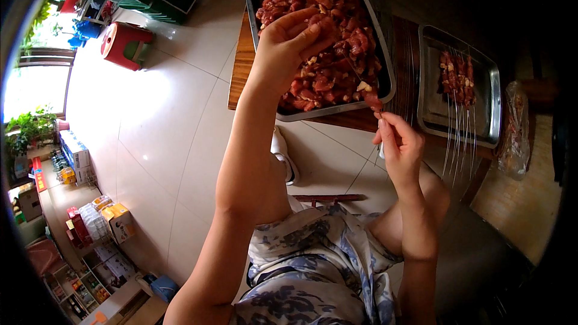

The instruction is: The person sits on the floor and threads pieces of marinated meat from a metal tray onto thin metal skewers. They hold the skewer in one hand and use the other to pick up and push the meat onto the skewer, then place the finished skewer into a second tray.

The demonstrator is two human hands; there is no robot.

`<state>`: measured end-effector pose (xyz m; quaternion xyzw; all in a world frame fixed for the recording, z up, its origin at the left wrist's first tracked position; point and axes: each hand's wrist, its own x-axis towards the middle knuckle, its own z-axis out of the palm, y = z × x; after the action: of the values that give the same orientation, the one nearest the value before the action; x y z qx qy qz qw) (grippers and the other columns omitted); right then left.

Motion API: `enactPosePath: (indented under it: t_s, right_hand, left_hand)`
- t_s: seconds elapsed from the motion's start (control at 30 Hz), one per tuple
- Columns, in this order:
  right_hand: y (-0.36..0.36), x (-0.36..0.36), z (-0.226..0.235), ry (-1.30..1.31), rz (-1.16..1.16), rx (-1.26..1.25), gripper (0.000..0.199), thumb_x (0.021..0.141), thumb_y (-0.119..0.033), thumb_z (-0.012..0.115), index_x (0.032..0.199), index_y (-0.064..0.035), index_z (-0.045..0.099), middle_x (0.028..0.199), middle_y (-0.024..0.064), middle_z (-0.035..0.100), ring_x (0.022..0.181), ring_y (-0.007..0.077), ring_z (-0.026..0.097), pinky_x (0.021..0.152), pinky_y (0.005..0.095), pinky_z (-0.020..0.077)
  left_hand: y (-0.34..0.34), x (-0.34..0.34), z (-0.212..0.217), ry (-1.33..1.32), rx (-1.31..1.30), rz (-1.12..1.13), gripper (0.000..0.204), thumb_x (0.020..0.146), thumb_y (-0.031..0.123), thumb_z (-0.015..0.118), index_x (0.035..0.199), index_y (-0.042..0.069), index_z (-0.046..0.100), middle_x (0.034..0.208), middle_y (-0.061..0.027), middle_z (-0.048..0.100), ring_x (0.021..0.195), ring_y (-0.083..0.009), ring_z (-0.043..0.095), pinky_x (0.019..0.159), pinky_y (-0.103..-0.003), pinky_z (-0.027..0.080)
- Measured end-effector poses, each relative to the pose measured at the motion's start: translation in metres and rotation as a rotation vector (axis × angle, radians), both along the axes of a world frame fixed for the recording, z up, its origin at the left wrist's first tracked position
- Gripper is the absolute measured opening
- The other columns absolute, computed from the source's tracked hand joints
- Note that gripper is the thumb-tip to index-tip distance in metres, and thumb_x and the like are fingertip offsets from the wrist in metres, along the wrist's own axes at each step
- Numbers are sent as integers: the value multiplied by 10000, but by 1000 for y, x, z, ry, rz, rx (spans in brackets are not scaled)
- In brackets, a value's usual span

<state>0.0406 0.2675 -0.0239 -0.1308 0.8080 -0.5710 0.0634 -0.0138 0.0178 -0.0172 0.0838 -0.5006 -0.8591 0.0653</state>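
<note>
Over the large metal tray [386, 60] heaped with cut raw meat [355, 15], my left hand [289, 39] is closed with a piece of raw meat [323, 22] at its fingertips. My right hand [398, 144], by the tray's near right corner, pinches a thin skewer whose lower part the fingers hide. Meat pieces [373, 102] are threaded on that skewer just above the fingers. To the right, a smaller metal tray [430, 108] holds several loaded meat skewers [459, 78], their bare ends sticking out over its near edge.
Both trays stand on a wooden table [241, 78]; loose bare skewers [409, 54] lie between them. A clear plastic bag [515, 132] is at the far right. On the tiled floor at left stands a red stool [125, 45]. Shelves with boxes [117, 219] line the lower left.
</note>
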Motion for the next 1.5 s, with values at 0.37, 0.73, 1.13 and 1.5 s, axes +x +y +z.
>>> enactPosePath:
  t_s: [0.37, 0.73, 1.13, 1.5]
  right_hand:
    - [0, -2, -2, 128, -55, 150, 161, 894, -35, 558, 1030, 6, 633, 707, 88, 627, 627, 170, 618, 570, 272, 472]
    - [-31, -47, -33, 527, 41, 472, 455, 754, 111, 525, 1198, 12, 503, 1129, 162, 488, 963, 372, 584, 801, 409, 511]
    - [-15, -44, -36, 496, -116, 456, 128, 840, -37, 614, 922, -11, 519, 1037, 124, 536, 769, 354, 613, 618, 419, 508]
    - [8, -23, -16, 111, -176, 72, 113, 938, -127, 551, 928, -15, 569, 681, 63, 592, 602, 130, 585, 560, 256, 459]
  left_hand:
    - [-9, 2, 5, -49, -744, 208, 331, 819, 26, 679, 1134, -42, 603, 1012, -144, 678, 902, -183, 662, 789, -282, 550]
    - [-1, 0, 2, -49, -1112, 225, 256, 797, 101, 671, 1042, 27, 673, 902, -111, 709, 837, -190, 684, 748, -296, 524]
    - [-18, 3, -8, -172, -1630, 541, 217, 786, 60, 638, 992, 101, 691, 870, -118, 697, 833, -241, 684, 744, -342, 527]
    - [4, -41, -29, 270, -1485, 263, 381, 766, -36, 510, 1123, 45, 615, 1073, -171, 642, 1006, -332, 606, 860, -397, 488]
